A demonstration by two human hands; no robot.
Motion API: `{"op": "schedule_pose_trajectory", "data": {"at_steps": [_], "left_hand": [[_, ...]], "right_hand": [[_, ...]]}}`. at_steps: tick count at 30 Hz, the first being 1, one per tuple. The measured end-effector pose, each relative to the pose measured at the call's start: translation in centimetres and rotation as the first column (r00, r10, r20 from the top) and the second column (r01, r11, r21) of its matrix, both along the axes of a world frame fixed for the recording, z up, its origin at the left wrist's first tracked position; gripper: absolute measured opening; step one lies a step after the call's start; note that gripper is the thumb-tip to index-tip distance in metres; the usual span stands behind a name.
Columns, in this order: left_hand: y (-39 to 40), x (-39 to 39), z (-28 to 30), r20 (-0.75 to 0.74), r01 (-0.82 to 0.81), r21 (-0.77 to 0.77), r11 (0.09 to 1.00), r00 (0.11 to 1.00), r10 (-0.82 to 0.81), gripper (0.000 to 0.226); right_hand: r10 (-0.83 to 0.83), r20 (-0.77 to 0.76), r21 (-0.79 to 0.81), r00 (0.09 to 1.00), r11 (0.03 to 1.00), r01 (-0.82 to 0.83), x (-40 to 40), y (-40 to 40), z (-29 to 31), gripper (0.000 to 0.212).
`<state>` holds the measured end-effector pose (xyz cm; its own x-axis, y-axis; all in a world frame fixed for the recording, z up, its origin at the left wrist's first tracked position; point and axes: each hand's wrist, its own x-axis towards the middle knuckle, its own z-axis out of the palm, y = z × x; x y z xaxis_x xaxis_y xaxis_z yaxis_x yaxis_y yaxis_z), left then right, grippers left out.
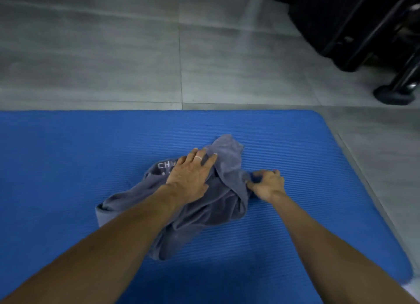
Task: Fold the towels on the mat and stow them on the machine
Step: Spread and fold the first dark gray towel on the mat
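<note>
From the head view, a crumpled grey towel [200, 203] is seen lying near the middle of a blue mat [68, 156] on the floor [91, 54]. It is pressed flat by the left hand [192, 174], fingers straight. Its right edge is pinched in the grip of the right hand [267, 184]. A black machine [354, 26] is visible at the upper right.

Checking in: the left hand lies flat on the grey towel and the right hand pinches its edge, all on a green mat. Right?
Not quite: the mat is blue, not green, as the head view shows. The rest holds: the left hand lies flat on the grey towel and the right hand pinches its edge.
</note>
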<state>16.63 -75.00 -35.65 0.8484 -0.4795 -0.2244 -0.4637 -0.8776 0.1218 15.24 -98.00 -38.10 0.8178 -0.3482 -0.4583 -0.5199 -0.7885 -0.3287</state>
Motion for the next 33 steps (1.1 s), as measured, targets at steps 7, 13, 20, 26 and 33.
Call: {"op": "schedule_pose_trajectory", "data": {"at_steps": [7, 13, 20, 26, 33], "left_hand": [[-3.7, 4.0, -1.0, -0.177, 0.162, -0.17, 0.972, 0.965, -0.192, 0.077], [-8.8, 2.4, 1.3, -0.407, 0.244, -0.233, 0.941, 0.855, -0.322, 0.074], [-20.5, 4.7, -0.8, 0.046, 0.429, -0.182, 0.885, 0.903, -0.428, 0.053], [-24.7, 7.0, -2.0, 0.008, 0.515, 0.192, 0.835, 0.85, -0.526, 0.034], [-33.8, 7.4, -1.3, 0.044, 0.429, -0.13, 0.894, 0.903, -0.427, 0.027]], "right_hand": [[-0.389, 0.252, 0.646, 0.886, 0.749, 0.145, 0.1, -0.6, 3.9, 0.022], [-0.038, 0.184, -0.121, 0.982, 0.991, 0.061, -4.2, -9.5, 6.5, 0.019], [0.171, 0.045, -0.453, 0.984, 0.881, -0.133, -9.7, -18.5, 4.7, 0.031], [0.179, 0.14, -0.426, 0.974, 0.899, -0.104, -11.0, -24.2, 1.9, 0.035], [0.095, -0.134, -0.594, 0.986, 0.789, -0.157, -8.7, -27.8, 1.1, 0.031]]}}
